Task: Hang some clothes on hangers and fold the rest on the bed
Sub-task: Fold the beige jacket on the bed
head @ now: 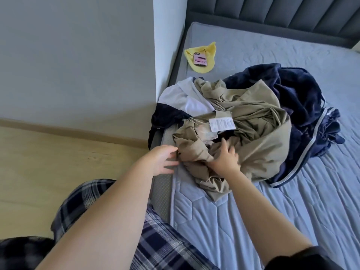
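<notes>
From my head camera, I look down at the near left corner of the bed [292,211], where the clothes lie in one heap. On top is a crumpled khaki garment [253,133], its white label [222,123] turned face up near the middle. My right hand [224,156] is sunk into its near folds, thumb raised and fingers curled into the cloth, holding a bunch of it. My left hand [165,159] is at the mattress edge just left of the heap, fingers loose and a little spread, their tips meeting the khaki hem; it is blurred, so I cannot tell more.

Under and to the right of the khaki lies a navy garment [302,94] with pale edging. A white garment [185,98] shows at the far left of the heap, by the wall [78,55]. Farther off, well apart from the heap, a phone [200,59] rests on a yellow cloth [209,52]. A dark padded headboard [272,14] runs along the far side. My plaid trousers [155,240] press against the bed's near side, with the wooden floor [58,162] to the left.
</notes>
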`<action>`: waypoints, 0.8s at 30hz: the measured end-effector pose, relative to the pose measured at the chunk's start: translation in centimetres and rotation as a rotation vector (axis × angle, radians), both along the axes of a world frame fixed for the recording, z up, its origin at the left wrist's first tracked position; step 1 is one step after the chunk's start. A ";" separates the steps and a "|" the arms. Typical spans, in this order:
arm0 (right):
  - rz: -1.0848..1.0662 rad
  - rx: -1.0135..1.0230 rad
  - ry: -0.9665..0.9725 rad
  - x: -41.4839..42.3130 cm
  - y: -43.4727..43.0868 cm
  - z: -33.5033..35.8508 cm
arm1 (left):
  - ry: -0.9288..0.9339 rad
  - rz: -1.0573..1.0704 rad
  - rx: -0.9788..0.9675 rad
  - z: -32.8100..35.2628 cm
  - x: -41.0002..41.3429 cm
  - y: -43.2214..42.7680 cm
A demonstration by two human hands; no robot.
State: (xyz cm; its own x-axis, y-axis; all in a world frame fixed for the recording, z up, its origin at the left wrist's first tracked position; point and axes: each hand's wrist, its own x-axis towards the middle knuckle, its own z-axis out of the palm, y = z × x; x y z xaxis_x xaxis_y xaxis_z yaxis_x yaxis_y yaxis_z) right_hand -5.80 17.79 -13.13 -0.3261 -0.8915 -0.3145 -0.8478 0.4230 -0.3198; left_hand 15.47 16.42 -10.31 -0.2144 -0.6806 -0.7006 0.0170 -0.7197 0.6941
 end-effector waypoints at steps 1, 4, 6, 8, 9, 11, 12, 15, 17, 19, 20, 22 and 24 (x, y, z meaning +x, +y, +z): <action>0.021 0.060 -0.006 -0.5 0.4 -0.7 | -0.010 -0.002 -0.006 0.0 0.0 0.0; 0.053 -0.070 -0.030 -1.0 1.0 -1.3 | -0.051 0.029 -0.015 0.1 -0.2 0.1; 0.079 -0.116 -0.160 -0.3 1.2 -0.3 | -0.082 0.082 -0.028 0.0 -0.3 -0.2; 0.207 -0.058 -0.230 1.1 1.8 0.7 | -0.117 0.151 -0.068 -0.1 -0.3 -0.6; 0.297 0.000 -0.262 1.9 2.3 1.4 | -0.150 0.169 -0.104 -0.3 -0.3 -0.9; 0.489 0.115 -0.343 2.9 3.0 3.1 | -0.271 0.160 -0.173 -0.4 -0.1 -1.1; 0.552 0.138 -0.402 3.1 3.3 3.9 | -0.316 0.150 -0.192 -0.5 0.1 -1.1; 0.375 -0.141 -0.631 3.5 3.2 5.2 | -0.414 0.087 -0.238 -1.3 0.7 -0.8; 0.125 -0.437 -0.439 3.2 1.8 4.6 | -0.512 0.016 -0.297 -1.6 0.9 -0.6; -0.018 -0.376 -0.061 2.1 0.6 2.9 | -0.576 -0.060 -0.319 -1.7 0.7 -0.6; -0.073 -0.249 0.000 1.5 0.5 2.0 | -0.649 -0.084 -0.344 -1.7 0.7 -0.5; -0.112 -0.056 -0.019 0.7 0.9 -0.3 | -0.913 -0.100 -0.506 -1.6 0.5 -0.7; -0.065 -0.049 0.016 0.3 1.5 -2.3 | -1.037 -0.122 -0.701 -1.4 0.3 -0.8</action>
State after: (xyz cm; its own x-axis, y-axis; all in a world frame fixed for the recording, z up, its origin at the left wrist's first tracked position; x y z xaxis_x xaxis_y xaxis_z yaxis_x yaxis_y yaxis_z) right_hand -5.51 19.32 -15.46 -0.3882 -0.8827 -0.2649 -0.8244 0.4611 -0.3283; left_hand 15.78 15.60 -11.67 0.1323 -0.9885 -0.0733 -0.8048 -0.1503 0.5742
